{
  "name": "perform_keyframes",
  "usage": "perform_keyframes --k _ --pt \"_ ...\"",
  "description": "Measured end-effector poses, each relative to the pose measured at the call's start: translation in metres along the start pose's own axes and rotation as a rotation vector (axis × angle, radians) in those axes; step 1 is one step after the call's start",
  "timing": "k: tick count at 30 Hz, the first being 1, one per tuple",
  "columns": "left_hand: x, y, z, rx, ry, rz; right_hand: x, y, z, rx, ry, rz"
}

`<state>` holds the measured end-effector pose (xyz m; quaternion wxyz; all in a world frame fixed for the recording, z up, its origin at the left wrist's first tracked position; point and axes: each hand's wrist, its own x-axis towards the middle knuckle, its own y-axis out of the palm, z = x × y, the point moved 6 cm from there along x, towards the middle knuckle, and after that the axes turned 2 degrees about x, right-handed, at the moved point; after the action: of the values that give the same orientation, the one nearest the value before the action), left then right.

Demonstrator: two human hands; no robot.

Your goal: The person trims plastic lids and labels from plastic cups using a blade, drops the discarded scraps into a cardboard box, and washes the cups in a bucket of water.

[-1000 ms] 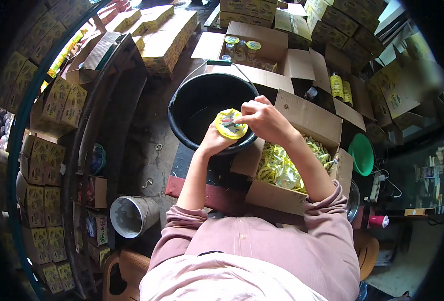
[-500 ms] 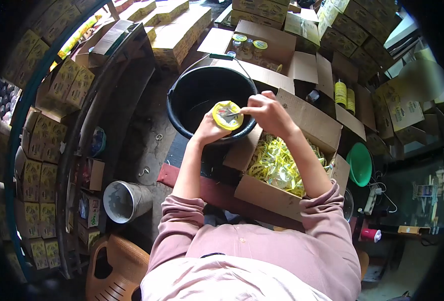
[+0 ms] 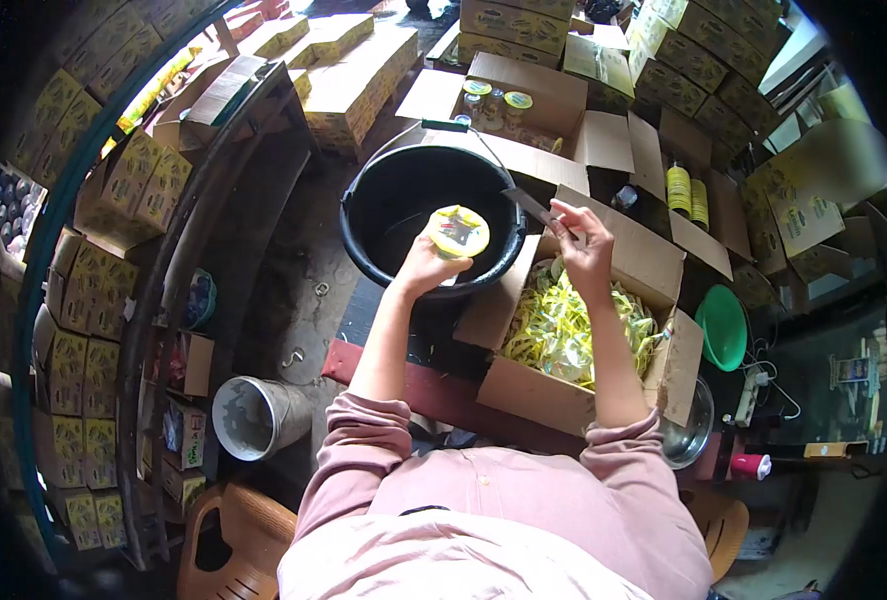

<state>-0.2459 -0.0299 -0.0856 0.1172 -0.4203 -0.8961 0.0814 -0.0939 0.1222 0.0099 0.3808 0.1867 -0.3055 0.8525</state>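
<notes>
My left hand [image 3: 428,265] is wrapped round a cup with a yellow-rimmed printed lid [image 3: 459,232], held over the near side of a black bucket [image 3: 393,200]. A dark opening shows in the lid. In my right hand [image 3: 585,245] is a knife [image 3: 528,205], its blade pointing up and left past the bucket's right rim. That hand is above an open carton [image 3: 533,390] full of yellow and clear plastic strips [image 3: 573,335]. The cup's body is mostly hidden by my left hand.
Behind the bucket, an open box [image 3: 533,78] holds lidded cups. Right of it are stacks of yellow lids [image 3: 678,190]. A green bowl [image 3: 721,328] and cables lie at the right. A grey pail [image 3: 255,418] stands at lower left, beside shelves of cartons.
My right hand has moved away from the lid, to the right, and the knife blade now shows clear of the cup. The opening in the lid looks darker. The camera view has shifted slightly.
</notes>
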Motion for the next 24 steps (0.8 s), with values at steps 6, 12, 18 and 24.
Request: perform_keyframes --k 6,12,18,24 --pt "-0.001 -0.007 -0.006 0.012 0.125 -0.039 -0.038 0.043 -0.033 0.654 0.457 -0.239" --pt "0.009 -0.020 -0.022 -0.005 0.259 0.127 -0.048 0.065 -0.018 0.916 0.646 -0.260" --pt "0.028 -0.044 -0.012 0.169 0.156 0.185 -0.067 0.078 -0.006 0.886 0.655 -0.314" --pt "0.044 -0.050 -0.001 0.951 0.084 0.399 -0.097 0.061 -0.001 0.837 0.657 -0.379"
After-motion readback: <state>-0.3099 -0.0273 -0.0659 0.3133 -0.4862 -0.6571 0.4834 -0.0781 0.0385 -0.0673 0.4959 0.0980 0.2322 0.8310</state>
